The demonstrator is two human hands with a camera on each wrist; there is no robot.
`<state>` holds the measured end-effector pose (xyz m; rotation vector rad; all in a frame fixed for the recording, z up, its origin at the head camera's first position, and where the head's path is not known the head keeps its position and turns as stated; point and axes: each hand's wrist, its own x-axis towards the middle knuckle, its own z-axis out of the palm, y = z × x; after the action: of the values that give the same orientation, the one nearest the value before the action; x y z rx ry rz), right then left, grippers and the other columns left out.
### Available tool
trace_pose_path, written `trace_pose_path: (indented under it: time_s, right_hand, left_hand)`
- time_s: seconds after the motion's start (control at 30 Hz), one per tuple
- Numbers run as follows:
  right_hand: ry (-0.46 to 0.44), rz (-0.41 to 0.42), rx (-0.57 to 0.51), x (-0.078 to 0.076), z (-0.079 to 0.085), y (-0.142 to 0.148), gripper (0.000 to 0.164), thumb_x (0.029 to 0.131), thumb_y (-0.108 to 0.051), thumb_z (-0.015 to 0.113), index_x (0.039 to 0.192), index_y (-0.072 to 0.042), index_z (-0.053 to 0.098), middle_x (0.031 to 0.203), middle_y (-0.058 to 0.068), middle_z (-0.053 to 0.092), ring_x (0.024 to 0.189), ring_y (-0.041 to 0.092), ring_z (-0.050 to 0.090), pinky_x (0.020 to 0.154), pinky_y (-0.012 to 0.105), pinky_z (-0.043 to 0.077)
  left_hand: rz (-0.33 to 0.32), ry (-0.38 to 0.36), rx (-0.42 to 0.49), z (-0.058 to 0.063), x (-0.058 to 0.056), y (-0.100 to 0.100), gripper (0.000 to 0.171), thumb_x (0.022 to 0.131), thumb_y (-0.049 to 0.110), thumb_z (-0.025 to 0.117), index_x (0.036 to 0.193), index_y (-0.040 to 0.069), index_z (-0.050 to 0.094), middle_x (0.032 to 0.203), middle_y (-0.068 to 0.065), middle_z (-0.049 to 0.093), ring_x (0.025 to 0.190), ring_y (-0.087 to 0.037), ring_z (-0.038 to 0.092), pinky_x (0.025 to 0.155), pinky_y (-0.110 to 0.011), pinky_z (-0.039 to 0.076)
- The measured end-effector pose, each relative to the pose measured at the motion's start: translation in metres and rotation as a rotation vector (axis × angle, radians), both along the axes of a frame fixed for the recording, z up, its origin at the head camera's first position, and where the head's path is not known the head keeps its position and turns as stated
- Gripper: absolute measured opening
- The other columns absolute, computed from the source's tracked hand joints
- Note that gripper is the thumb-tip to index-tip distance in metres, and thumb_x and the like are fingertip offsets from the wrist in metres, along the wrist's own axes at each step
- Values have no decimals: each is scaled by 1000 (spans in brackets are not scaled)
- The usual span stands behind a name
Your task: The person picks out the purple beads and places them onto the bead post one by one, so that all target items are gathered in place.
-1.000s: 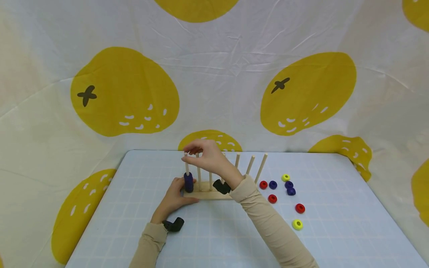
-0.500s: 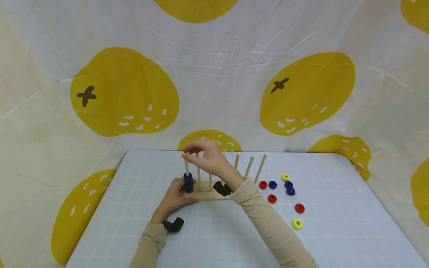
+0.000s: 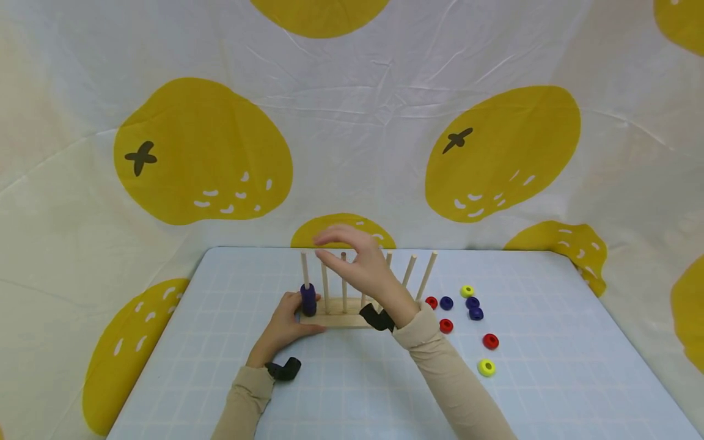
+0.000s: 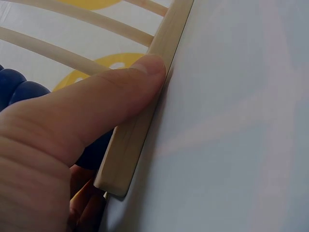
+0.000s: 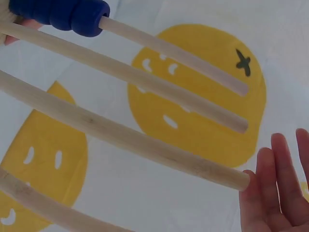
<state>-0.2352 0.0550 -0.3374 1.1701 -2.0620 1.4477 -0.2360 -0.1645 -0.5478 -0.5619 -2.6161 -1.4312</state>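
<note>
Over a pale blue gridded table (image 3: 341, 391), reaches in with beige sleeves (image 3: 455, 379) and a black device (image 3: 285, 369) at each wrist. At the right, has a yellow bead (image 3: 486, 368) nearest, then a red bead (image 3: 491, 341), and farther off a loose scatter of red, dark blue and yellow beads (image 3: 475, 313). With the left hand (image 3: 287, 324), grips the left end of a wooden base (image 3: 341, 321), pressing the thumb on the front edge and wrapping the other fingers round behind, partly hidden. On the leftmost peg (image 3: 305, 269), just beside that hand, has a stack of dark blue beads (image 3: 308, 300). Above the middle pegs (image 3: 344, 287), holds the right hand (image 3: 363, 261) with thumb and index finger spread apart, leaving contact between fingertip and peg end unclear. Past the far edge, faces a white cloth (image 3: 352, 134) printed with mustard fruit shapes (image 3: 203, 150).
</note>
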Motion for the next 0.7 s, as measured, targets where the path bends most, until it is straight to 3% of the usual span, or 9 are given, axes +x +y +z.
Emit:
trace_pose_path:
  time_s: [0.27,0.7]
  right_hand:
    - [78,-5,-43,16,-10,18,17,87,0,73,103,-5,73,108,10,70,107,23,62,98,39,46]
    - [3,-35,10,48,-38,51,22,86,1,74,106,-7,72,111,7,69,109,23,62,99,38,46]
  left_hand:
    - [6,19,-8,-1,0,1,68,63,36,95,123,16,70,116,4,65,104,-18,47,94,-46,41]
    - [18,31,-20,0,1,2,69,62,32,96,123,14,69,115,-1,65,104,-20,48,93,-46,41]
